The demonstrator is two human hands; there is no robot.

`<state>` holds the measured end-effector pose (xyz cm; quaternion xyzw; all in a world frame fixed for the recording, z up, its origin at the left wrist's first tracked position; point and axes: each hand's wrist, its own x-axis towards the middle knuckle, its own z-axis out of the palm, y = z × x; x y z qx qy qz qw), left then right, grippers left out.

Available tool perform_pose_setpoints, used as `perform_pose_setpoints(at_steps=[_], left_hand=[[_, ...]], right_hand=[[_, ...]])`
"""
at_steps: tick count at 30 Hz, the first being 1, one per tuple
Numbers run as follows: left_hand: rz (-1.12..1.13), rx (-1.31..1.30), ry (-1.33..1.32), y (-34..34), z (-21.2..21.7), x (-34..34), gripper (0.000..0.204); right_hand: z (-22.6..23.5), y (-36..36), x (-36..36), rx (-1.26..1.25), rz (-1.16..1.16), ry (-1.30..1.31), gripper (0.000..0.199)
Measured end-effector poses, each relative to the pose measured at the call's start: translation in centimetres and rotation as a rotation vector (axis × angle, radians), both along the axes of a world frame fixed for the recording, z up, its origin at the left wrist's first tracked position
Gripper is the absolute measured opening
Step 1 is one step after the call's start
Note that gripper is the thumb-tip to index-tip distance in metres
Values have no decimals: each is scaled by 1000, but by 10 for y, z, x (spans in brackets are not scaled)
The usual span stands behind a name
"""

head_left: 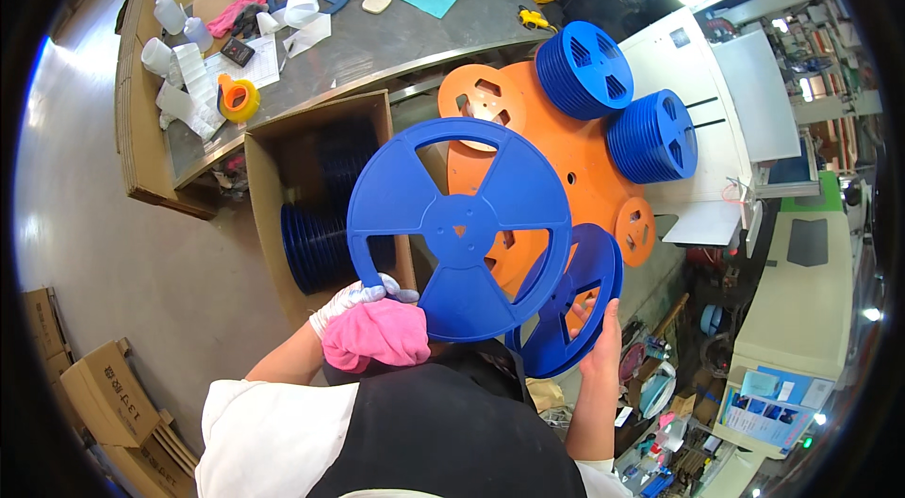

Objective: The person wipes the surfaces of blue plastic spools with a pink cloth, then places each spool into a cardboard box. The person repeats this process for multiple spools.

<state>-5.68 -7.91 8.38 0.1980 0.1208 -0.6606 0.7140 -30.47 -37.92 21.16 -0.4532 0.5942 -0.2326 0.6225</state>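
My left hand [351, 302], in a white glove, grips the lower left rim of a large blue plastic reel disc [459, 295]. A crumpled pink cloth [375, 336] is bunched in the same hand. The disc faces me and has three wide cut-outs round its hub. My bare right hand [603, 347] is closed on the right edge of a second blue reel [554, 343], tilted and partly hidden behind the first. Its fingers show through a cut-out. Whether that reel is one disc or several together, I cannot tell.
An orange round platform [594, 159] carries two stacks of blue reels [584, 69]. Left of it stands an open cardboard box [269, 168] with more blue reels [316, 248]. The metal table [405, 36] holds orange tape [238, 99], bottles and papers. Cartons [113, 394] lie lower left.
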Motion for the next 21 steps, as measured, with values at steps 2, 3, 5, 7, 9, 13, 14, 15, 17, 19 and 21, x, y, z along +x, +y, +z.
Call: perform_pose_setpoints(at_steps=[2, 3, 5, 7, 9, 13, 14, 15, 17, 19, 21], left_hand=[[16, 3, 15, 3, 2, 0, 25], [35, -4, 16, 4, 3, 0, 25], [63, -25, 17, 5, 4, 0, 23], [68, -5, 24, 7, 3, 0, 22], [74, 2, 19, 9, -1, 0, 23], [110, -8, 20, 18, -8, -2, 23], [129, -6, 41, 21, -9, -3, 24], [143, 16, 21, 24, -10, -3, 24], [162, 18, 16, 32, -11, -4, 24], [231, 112, -75, 42, -13, -5, 24], [320, 232, -187, 51, -20, -7, 22]], right_hand=[[-2, 3, 1, -13, 25, 19, 46], [-2, 3, 2, -8, 33, 5, 44], [-5, 5, 3, 11, 62, -68, 42], [-7, 6, 3, 38, 80, -156, 41], [-9, 6, 5, 33, 110, -185, 42], [-13, 7, 7, -3, 73, -205, 44], [-13, 6, 8, -10, 48, -219, 44], [-13, 7, 9, -17, 25, -234, 44], [-13, 7, 10, -14, 14, -275, 42], [-13, 8, 11, -41, -3, -286, 42], [-14, 9, 11, -25, -5, -290, 40]])
